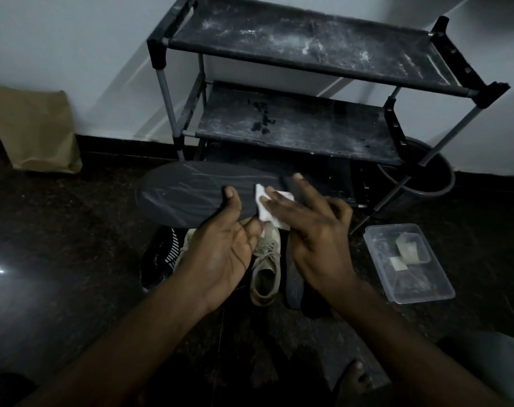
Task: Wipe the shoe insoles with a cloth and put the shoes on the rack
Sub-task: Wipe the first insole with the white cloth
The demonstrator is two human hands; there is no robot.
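A dark grey insole (185,190) is held flat in the air in front of the rack. My left hand (223,248) grips it from below, thumb on top near its middle. My right hand (305,227) presses a small white cloth (264,205) onto the insole with straight fingers. Under the hands, a beige laced shoe (266,268) stands on the floor, with a black patterned shoe (159,259) to its left and a dark shoe (294,283) to its right. The black two-shelf rack (308,48) stands against the wall, its dusty shelves bare.
A clear plastic box (408,262) with small pale pieces sits on the dark floor at right. A dark round bin (426,177) stands behind the rack's right leg. A brown paper bag (32,127) leans on the wall at left. My bare toes (355,377) show low down.
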